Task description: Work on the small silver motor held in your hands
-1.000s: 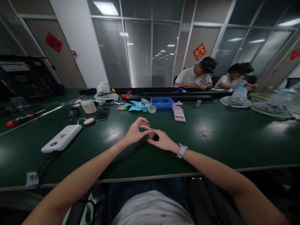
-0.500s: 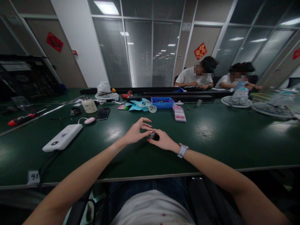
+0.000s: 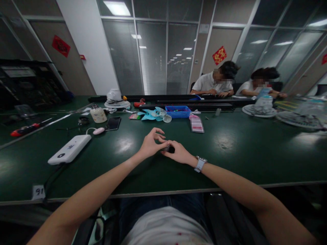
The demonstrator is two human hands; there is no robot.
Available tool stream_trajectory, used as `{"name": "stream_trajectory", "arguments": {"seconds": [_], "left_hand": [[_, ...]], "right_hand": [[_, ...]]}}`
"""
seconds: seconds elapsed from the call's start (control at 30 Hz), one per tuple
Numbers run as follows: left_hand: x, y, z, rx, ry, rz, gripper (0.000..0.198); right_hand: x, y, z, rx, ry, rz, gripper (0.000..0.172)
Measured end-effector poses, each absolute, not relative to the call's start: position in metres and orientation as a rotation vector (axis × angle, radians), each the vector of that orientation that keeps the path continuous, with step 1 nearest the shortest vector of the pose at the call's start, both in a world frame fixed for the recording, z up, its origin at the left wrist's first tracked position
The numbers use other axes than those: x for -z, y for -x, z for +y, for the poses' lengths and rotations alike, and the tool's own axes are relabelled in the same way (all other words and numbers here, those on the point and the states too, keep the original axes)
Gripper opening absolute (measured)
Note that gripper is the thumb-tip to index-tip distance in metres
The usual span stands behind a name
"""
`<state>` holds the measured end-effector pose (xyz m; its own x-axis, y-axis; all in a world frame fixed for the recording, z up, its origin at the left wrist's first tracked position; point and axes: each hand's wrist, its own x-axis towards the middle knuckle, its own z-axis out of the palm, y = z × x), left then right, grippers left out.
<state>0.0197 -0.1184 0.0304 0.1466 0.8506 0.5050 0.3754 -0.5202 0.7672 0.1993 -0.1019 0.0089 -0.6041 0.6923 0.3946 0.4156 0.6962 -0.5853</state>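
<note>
A small round metal part [image 3: 166, 148] is between my two hands, low over the green table, mostly covered by fingers. My right hand [image 3: 178, 152] curls around it from the right, thumb below and fingertips above. From the left, my left hand [image 3: 151, 143] brings its thumb and a fingertip onto the top of the same part, while its other fingers arch loosely above. What kind of part it is, I cannot make out.
Beyond my hands lie light-blue fan blades [image 3: 153, 114], a blue tray [image 3: 178, 112] of small items and a pink-white packet [image 3: 196, 124]. Leftward are a white power bank [image 3: 69, 149], a phone [image 3: 113, 123], a bottle [image 3: 98, 114] and a screwdriver [image 3: 25, 129]. Two people sit across the table.
My left thumb has shifted slightly over the metal part, so less of it shows. My right hand keeps its hold, and the view has moved a little.
</note>
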Motion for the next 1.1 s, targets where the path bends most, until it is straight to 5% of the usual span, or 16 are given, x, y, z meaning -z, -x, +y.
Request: {"name": "stream_trajectory", "arguments": {"seconds": [0.27,1.1], "left_hand": [[-0.038,-0.007,-0.119,-1.099,-1.915,0.97,0.053],[-0.036,-0.019,-0.122,-1.321,-2.064,1.204,0.034]], "right_hand": [[-0.012,-0.2,-0.103,-0.584,0.859,-2.303,0.036],[-0.009,-0.199,-0.102,-0.56,0.839,-2.31,0.031]]}}
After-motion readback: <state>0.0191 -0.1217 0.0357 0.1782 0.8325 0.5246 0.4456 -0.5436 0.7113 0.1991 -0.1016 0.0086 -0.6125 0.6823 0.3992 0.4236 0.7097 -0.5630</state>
